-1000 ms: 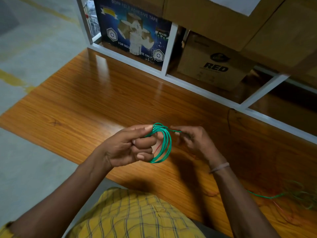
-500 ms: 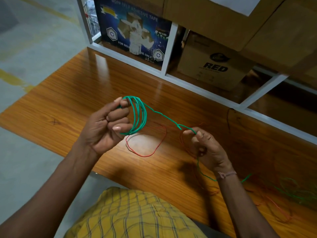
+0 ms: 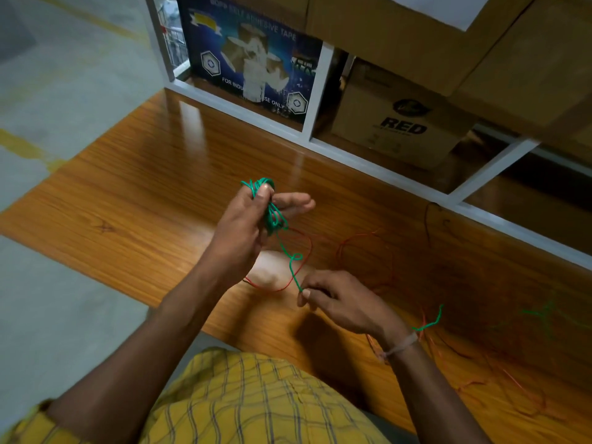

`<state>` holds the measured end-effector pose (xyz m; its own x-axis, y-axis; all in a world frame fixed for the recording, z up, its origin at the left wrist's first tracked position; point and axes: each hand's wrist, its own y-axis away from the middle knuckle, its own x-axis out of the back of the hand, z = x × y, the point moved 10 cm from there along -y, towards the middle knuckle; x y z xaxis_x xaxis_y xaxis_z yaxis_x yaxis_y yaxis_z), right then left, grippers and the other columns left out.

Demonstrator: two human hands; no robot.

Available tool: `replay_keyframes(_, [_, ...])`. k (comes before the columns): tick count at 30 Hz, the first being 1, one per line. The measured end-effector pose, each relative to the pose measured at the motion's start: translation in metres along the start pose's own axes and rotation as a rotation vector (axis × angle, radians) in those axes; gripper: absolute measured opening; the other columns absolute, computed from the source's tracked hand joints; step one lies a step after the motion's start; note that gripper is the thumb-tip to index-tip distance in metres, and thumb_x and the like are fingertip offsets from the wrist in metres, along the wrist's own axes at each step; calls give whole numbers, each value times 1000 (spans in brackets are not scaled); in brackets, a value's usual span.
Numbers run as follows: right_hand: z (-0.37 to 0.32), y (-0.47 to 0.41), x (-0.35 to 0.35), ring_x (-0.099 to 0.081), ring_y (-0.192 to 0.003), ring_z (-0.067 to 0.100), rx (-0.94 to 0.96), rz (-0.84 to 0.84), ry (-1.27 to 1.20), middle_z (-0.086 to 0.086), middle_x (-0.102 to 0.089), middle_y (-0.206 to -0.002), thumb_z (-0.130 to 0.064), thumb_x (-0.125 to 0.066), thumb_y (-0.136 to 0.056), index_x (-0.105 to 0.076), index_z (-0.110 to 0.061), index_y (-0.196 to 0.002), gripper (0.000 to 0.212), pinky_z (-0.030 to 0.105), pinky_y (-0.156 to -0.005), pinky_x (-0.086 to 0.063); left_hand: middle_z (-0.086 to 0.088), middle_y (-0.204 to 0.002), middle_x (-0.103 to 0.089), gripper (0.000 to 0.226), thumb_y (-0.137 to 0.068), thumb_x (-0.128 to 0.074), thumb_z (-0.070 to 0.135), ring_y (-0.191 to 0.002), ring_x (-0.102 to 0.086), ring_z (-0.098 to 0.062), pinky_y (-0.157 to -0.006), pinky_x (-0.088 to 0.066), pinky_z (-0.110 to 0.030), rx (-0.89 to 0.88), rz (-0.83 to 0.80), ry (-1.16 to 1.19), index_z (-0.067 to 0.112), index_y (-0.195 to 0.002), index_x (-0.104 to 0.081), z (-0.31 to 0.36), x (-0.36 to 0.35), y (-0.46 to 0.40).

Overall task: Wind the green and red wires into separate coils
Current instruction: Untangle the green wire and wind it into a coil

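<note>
My left hand (image 3: 246, 225) holds a coil of green wire (image 3: 272, 216) above the wooden table (image 3: 134, 187), the loops wrapped over its fingers with the thumb pressed on them. From the coil a green strand (image 3: 292, 264) runs down to my right hand (image 3: 339, 302), which pinches it between thumb and fingertips just above the table. More green wire (image 3: 431, 322) trails past my right wrist to the right. The red wire (image 3: 304, 251) lies loose on the table in wide loops under and to the right of my hands.
A white shelf frame (image 3: 320, 91) runs along the table's far edge, with a blue tape carton (image 3: 250, 59) and a brown box marked RED (image 3: 400, 116) behind it. Tangled red and green wire (image 3: 512, 379) lies at the table's right. Grey floor is on the left.
My left hand has swung the coil rightward and turned it edge-on. My right hand has slid down the green strand, closer to the table's near edge.
</note>
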<state>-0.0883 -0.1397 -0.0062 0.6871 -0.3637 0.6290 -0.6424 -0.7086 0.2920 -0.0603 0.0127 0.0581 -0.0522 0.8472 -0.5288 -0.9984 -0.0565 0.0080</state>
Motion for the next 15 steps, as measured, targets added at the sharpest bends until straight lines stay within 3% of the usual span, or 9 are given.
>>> replay_keyframes(2, [-12, 6, 11, -49, -61, 9, 1, 44, -52, 10, -61, -70, -26, -54, -96, -76, -19, -90, 24, 35, -63, -39, -13, -119, -79, 21, -117, -32, 24, -123, -72, -28, -110, -50, -40, -96, 25, -417, 11, -112, -48, 0, 8, 1])
replay_keyframes(4, [-23, 13, 25, -45, -58, 5, 31, 106, -114, 6, -54, -64, -28, -52, -98, -75, -20, -95, 24, 35, -61, -37, 2, -116, -79, 24, -116, -35, 24, -119, -71, -12, -105, -50, -28, -151, 11, -756, 5, -116, -49, -2, 9, 4])
replay_keyframes(5, [-29, 16, 30, -47, -61, 2, 54, 136, -150, 1, -55, -66, -30, -53, -101, -75, -22, -98, 24, 35, -62, -38, 6, -114, -77, 21, -115, -37, 26, -115, -72, -14, -98, -51, -28, -157, -18, -912, 8, -114, -48, -5, 7, 5])
replay_keyframes(8, [-30, 20, 51, -66, -81, 7, 58, 271, -254, -4, -75, -86, -35, -54, -107, -79, -25, -106, 27, 36, -75, -49, -6, -99, -73, 19, -113, -39, 31, -96, -68, -42, -68, -44, -43, -65, -155, -1341, 13, -111, -45, -30, -2, 6])
replay_keyframes(10, [-20, 19, 64, -68, -78, 12, 21, 371, -264, -5, -76, -83, -36, -53, -107, -81, -24, -101, 31, 37, -73, -49, 2, -78, -61, 20, -114, -36, 34, -82, -65, -44, -60, -37, -43, -12, -230, -1421, 16, -107, -37, -41, -7, 10])
replay_keyframes(11, [-12, 19, 69, -62, -67, 12, 3, 413, -266, -7, -70, -71, -36, -53, -106, -81, -22, -97, 32, 37, -64, -44, 4, -74, -57, 20, -114, -34, 37, -76, -63, -43, -59, -41, -45, 0, -253, -1406, 19, -104, -33, -44, -9, 12])
replay_keyframes(13, [2, 19, 76, -42, -55, 6, -22, 489, -312, -13, -50, -57, -35, -54, -106, -78, -19, -91, 32, 29, -58, -31, -3, -75, -58, 21, -114, -32, 40, -69, -59, -38, -62, -48, -52, -14, -290, -1361, 23, -101, -30, -45, -11, 15])
replay_keyframes(15, [12, 22, 81, -39, -56, 11, -25, 548, -342, -8, -47, -59, -39, -55, -104, -74, -19, -87, 32, 36, -57, -30, -4, -79, -61, 21, -114, -34, 39, -69, -57, -33, -65, -47, -51, -10, -358, -1344, 22, -102, -32, -49, -14, 16])
